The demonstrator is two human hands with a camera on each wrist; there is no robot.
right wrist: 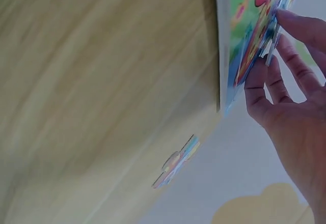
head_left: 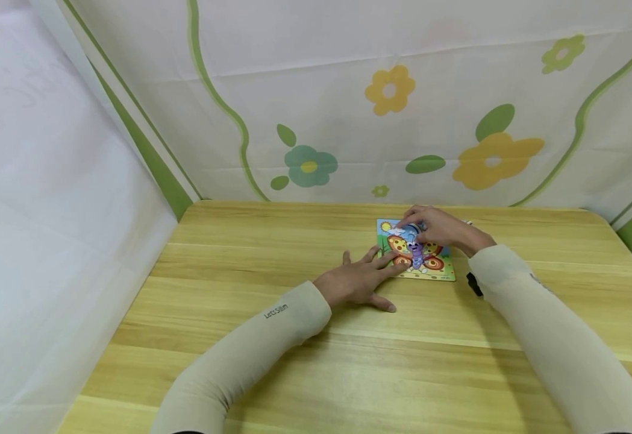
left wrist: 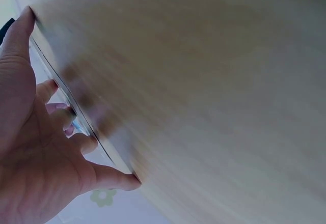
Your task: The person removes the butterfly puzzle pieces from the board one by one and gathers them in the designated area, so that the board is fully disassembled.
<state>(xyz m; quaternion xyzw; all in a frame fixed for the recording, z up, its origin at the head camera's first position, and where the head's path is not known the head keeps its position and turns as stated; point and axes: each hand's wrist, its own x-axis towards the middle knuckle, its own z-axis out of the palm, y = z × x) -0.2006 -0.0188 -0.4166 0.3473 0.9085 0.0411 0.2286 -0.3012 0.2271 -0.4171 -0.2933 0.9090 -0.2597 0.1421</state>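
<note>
A flat picture puzzle of a butterfly (head_left: pixel 417 255) lies near the table's far edge. My left hand (head_left: pixel 356 280) has its fingers spread, with the fingertips resting on the puzzle's left side and the thumb on the wood. At the upper part of the board, my right hand (head_left: pixel 439 228) pinches a thin puzzle piece (right wrist: pixel 272 48) between thumb and fingers. That piece is tilted against the board's surface in the right wrist view, and fingers cover part of it. In the left wrist view the left palm (left wrist: pixel 41 158) hides most of the board.
Another loose puzzle piece (right wrist: pixel 175 163) lies on the wooden table (head_left: pixel 272 241), just past the board and partly behind the right hand in the head view. A white flowered cloth (head_left: pixel 316 90) hangs behind the table. A black object (head_left: pixel 474 284) shows beside the right sleeve.
</note>
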